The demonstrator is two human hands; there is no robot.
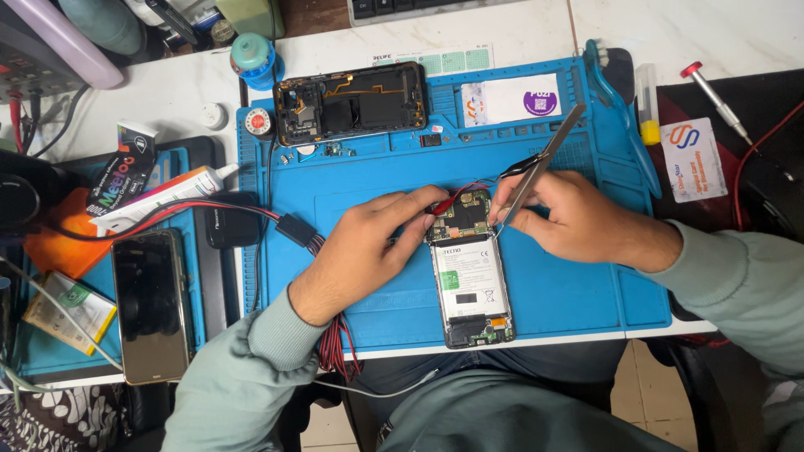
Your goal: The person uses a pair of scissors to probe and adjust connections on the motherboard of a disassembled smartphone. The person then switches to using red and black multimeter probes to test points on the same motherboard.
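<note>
A matt blue rubbery work mat [553, 285] is seen under an opened phone [469, 276], its white battery label smooth. Brushed metal tweezers [540, 167] are held, sleeves are soft grey-green cloth, and a spare phone [151, 305] is glossy black glass.

Your left hand [368, 251] sits just left of the frame's centre, palm down, wrist bent slightly, with the forearm running down to the lower left in a grey-green sleeve with a ribbed cuff. Its fingers [419, 213] are curled together and point right toward the centre, pinched at the tips. Your right hand [578, 222] lies right of centre, knuckles up, its forearm leaving toward the right edge in the same grey-green sleeve. Its thumb and forefinger are closed in a pen-like grip, fingertips [502, 209] aimed left. The two hands' fingertips are near each other, not touching.
</note>
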